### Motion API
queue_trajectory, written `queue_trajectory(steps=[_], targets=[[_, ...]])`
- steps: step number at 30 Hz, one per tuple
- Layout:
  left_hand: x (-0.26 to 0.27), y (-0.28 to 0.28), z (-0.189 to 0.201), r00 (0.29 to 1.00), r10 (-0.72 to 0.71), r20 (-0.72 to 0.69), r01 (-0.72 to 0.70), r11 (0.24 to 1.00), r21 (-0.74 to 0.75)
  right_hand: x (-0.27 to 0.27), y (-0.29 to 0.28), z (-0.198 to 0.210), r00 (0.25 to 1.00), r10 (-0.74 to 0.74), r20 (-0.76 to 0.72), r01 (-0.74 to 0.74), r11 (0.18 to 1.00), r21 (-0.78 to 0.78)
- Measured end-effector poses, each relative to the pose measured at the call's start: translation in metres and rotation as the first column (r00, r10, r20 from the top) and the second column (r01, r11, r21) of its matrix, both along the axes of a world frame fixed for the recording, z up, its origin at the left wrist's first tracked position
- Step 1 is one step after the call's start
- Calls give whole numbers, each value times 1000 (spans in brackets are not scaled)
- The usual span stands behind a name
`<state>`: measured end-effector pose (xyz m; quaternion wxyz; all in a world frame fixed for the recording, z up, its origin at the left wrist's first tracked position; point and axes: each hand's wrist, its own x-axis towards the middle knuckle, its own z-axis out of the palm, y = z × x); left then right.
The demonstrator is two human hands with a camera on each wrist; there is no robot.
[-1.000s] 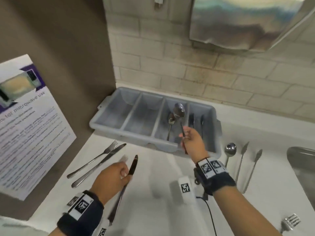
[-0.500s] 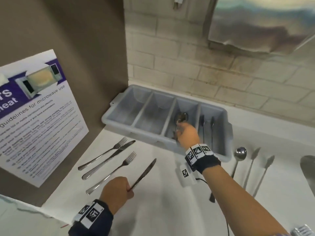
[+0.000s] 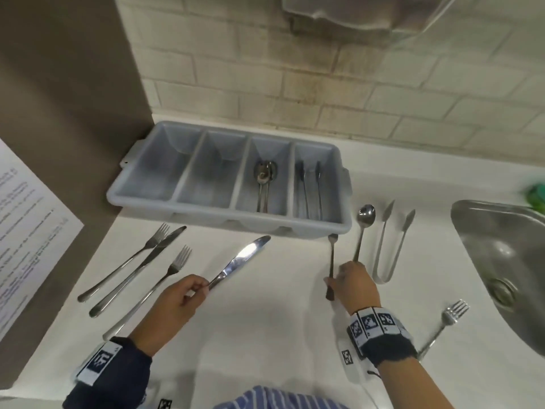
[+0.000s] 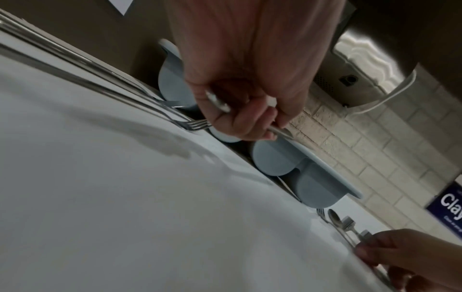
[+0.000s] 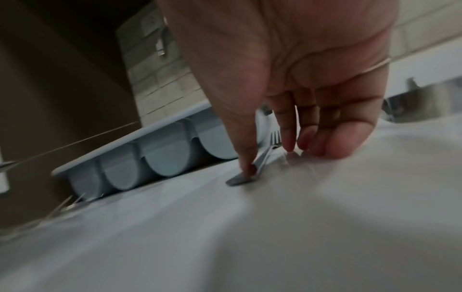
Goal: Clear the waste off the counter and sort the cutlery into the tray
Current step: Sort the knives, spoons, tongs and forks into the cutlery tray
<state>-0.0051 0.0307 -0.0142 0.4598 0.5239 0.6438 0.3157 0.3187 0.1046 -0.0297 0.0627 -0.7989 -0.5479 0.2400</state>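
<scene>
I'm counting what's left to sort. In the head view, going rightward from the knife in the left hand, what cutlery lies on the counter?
knife → small fork → spoon → tongs → fork

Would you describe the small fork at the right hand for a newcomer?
Find the grey cutlery tray at the wall. Before its right corner lie spoon and tongs. The small fork lies left of them, shorter, touching the right hand.
</scene>
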Motion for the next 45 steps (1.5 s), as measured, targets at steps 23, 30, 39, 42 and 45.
queue_trajectory(steps=[23,30,39,42,45], targets=[[-55,63,53,777,514,364,-597,785,166,-124,8,98,710,324,-625,-319,940,124],[-92,115,43,808,558,192,-589,774,232,-245,149,84,653,104,-750,-102,994,49],[-102,207,43,926,353,-132,-330,928,173,-267,162,58,837,491,-242,-522,849,-83],[-98,227,38,912,201,-357,-187,980,72,-258,142,63,818,483,-312,-461,875,146],[-93,233,33,845,1,-534,-63,993,-97,-230,112,74,755,568,-326,-456,813,361]])
